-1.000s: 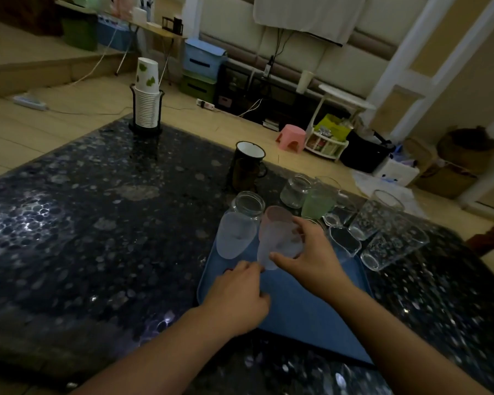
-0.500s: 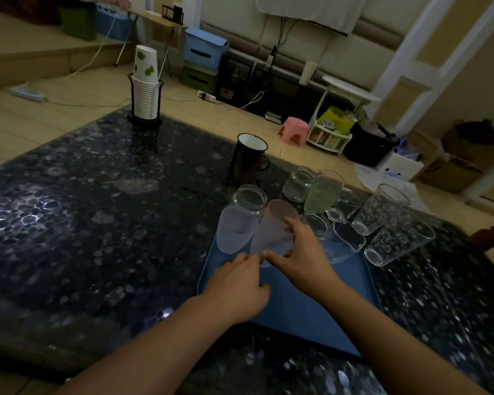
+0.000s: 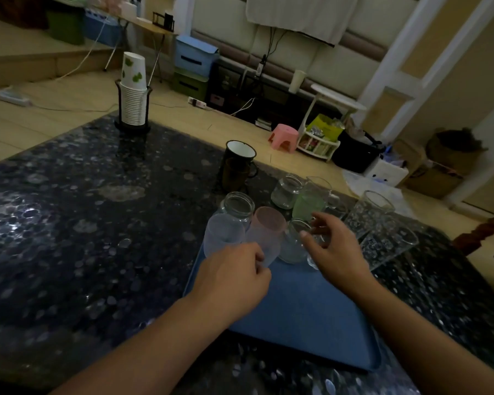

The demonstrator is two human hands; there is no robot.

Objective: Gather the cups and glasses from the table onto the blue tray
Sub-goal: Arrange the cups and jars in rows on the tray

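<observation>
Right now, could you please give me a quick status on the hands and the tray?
Left hand at pink cup; right hand open. Blue tray partly loaded. Black mug off tray.

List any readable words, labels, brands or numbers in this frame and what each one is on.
None can be read.
Paper cup on top of the stack: green leaf shapes only, no lettering.
Yellow-green packaging in the white floor rack: any print is too small and blurred.
Patterned glasses right of the blue tray: decoration only.
</observation>
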